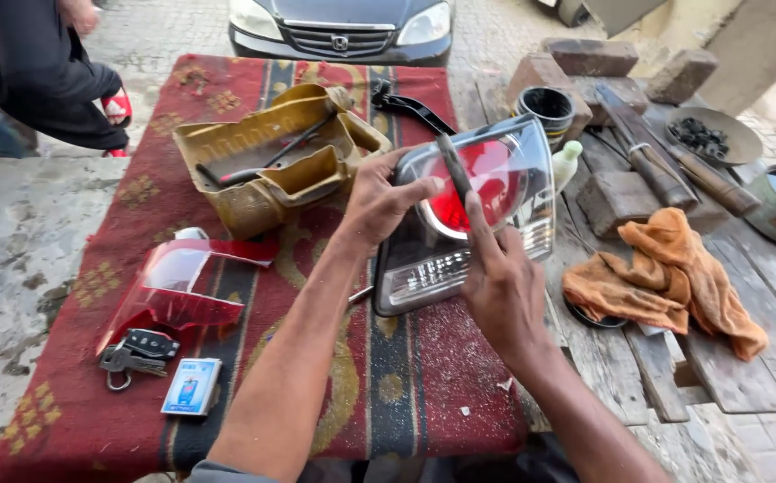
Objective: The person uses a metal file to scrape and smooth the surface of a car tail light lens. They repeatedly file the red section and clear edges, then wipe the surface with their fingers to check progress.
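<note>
Left hand point(379, 201) fingers clamped on tail light point(468, 215) edge; right hand point(500, 282) fingers pinching dark tool point(453, 165) against lens.

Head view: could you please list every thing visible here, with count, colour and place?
Tail lamp: 1, red and clear, centre.
Tool: 1, dark, against lamp.
Housing: 1, yellowish, behind the lamp, to the left.
Red lens piece: 1, left.
Keys: 1 bunch, dark, front left.
Small box: 1, blue and white, front left.
Rug: 1, red patterned.
Cloth: 1, orange, right.
Bricks: several, reddish, rear.
Car: 1, dark, rear.
Left hand: holds lamp.
Right hand: holds tool.
</note>
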